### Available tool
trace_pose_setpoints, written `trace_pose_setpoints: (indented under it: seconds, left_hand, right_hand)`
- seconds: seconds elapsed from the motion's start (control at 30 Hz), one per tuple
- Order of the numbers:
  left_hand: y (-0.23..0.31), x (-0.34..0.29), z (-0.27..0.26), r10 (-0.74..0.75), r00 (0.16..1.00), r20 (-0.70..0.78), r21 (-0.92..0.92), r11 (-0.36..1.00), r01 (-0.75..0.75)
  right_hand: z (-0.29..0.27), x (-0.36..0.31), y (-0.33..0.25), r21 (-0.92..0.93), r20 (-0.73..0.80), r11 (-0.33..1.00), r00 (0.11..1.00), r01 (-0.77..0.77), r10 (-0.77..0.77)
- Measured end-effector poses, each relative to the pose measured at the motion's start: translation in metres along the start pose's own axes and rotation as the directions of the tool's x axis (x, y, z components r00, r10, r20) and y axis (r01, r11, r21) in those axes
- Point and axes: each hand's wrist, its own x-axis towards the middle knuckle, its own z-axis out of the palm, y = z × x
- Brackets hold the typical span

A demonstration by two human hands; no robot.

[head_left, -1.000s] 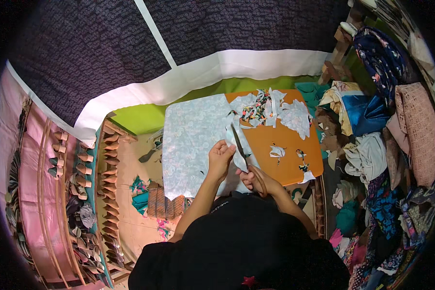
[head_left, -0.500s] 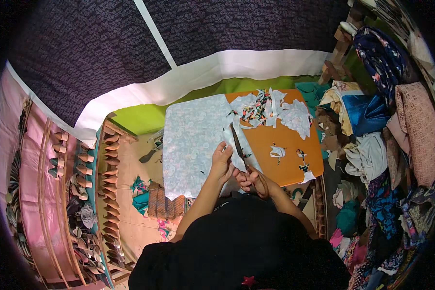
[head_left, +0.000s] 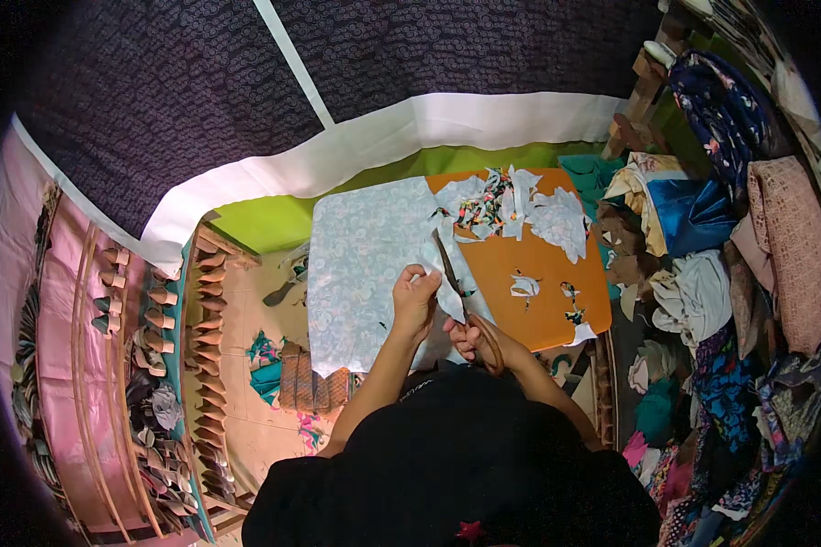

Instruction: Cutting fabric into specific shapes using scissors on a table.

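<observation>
My right hand (head_left: 470,339) is closed round the handles of a pair of large dark scissors (head_left: 447,263), whose blades point away from me. My left hand (head_left: 416,296) pinches a small white fabric piece (head_left: 450,298) beside the blades. Below the hands, a large pale, faintly patterned cloth (head_left: 365,273) covers the left part of an orange tabletop (head_left: 511,314). White and floral fabric scraps (head_left: 497,205) are heaped at the table's far right. A few smaller cuttings (head_left: 524,287) lie nearer to my right hand. Whether the blades are parted is hard to make out.
Piles of folded and loose fabric (head_left: 693,292) crowd the right side. On the left stand racks of wooden shoe lasts (head_left: 212,337). Patterned brown pieces (head_left: 306,381) and teal scraps (head_left: 265,374) lie on the floor. A dark cloth with a white border (head_left: 483,50) hangs beyond the table.
My left hand has shifted slightly left, and the white piece in it has turned a little. The scissors' blades have moved slightly left and appear closer together.
</observation>
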Motion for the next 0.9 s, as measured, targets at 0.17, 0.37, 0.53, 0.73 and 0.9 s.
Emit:
trace_pose_setpoints:
  seconds: [0.17,0.37,0.53,0.73,0.9]
  left_hand:
    - [0.004,-0.005,0.006,-0.004,1.0,0.023,0.064,0.998,0.003]
    - [0.004,-0.006,0.011,-0.003,1.0,0.006,0.109,0.994,0.002]
    - [0.006,-0.007,0.012,0.035,0.999,0.004,0.082,0.996,-0.035]
    - [0.005,-0.004,0.009,0.034,0.999,0.031,0.132,0.99,-0.038]
    - [0.005,-0.004,0.009,0.025,0.998,0.052,0.121,0.992,-0.031]
  right_hand:
    - [-0.005,0.002,0.005,0.002,0.017,1.0,1.0,0.02,-0.02]
    - [-0.001,0.001,0.002,-0.004,-0.025,0.999,0.999,0.042,-0.042]
    - [0.0,-0.002,-0.006,-0.01,-0.01,1.0,1.0,0.018,-0.018]
    - [0.009,-0.003,-0.009,-0.051,-0.02,0.996,0.997,0.077,-0.078]
    - [0.006,-0.004,-0.014,-0.063,-0.06,0.997,0.997,0.041,-0.045]
